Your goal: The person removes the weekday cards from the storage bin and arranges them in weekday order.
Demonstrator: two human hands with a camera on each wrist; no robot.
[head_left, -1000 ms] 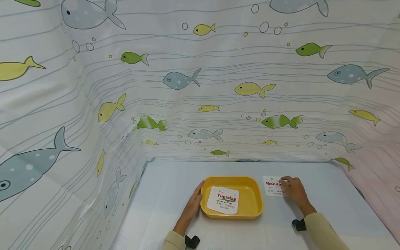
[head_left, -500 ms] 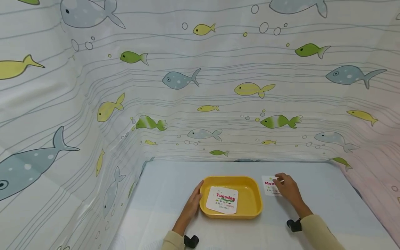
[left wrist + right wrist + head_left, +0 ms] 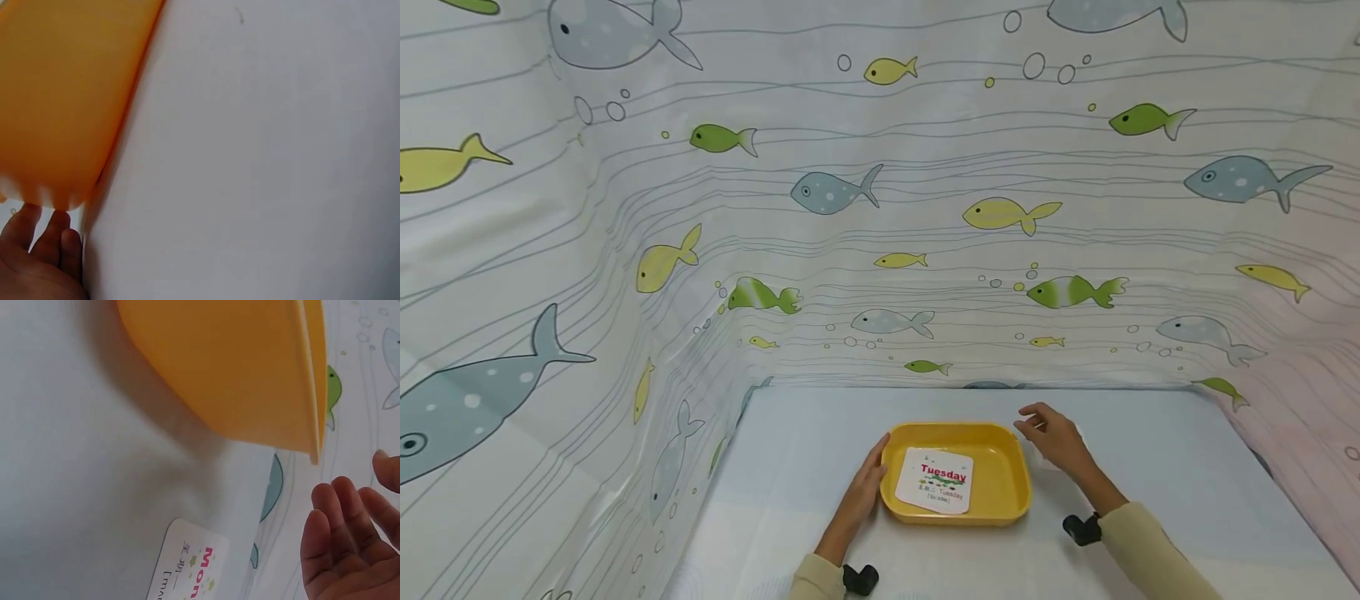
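Compared with a second ago, we saw the right hand [image 3: 1054,437] shifted left, off the card's right side to just beside the far right corner of the yellow tray [image 3: 1000,479]. The Monday card [image 3: 190,565], readable earlier from the head, was now mostly hidden behind that hand. The left hand [image 3: 862,487], the tray and the Tuesday card [image 3: 934,481] had not noticeably moved.

We counted one tray, two cards, two hands, two light sleeves [image 3: 1153,546] and two black wrist pieces [image 3: 861,580]. Tuesday lay flat inside the tray, towards its left; Monday lay on the surface [image 3: 805,417] to the tray's right.

Left hand: fingers extended, touching the tray's left side. Right hand: fingers loosely bent, thumb apart, nothing held.

Only the head view showed the tray's inside and the Tuesday card. The right wrist view showed part of the Monday card's print and a gap between fingertips and tray. The left wrist view gave us the tray's outer wall and three fingers; we couldn't tell the left thumb's position there
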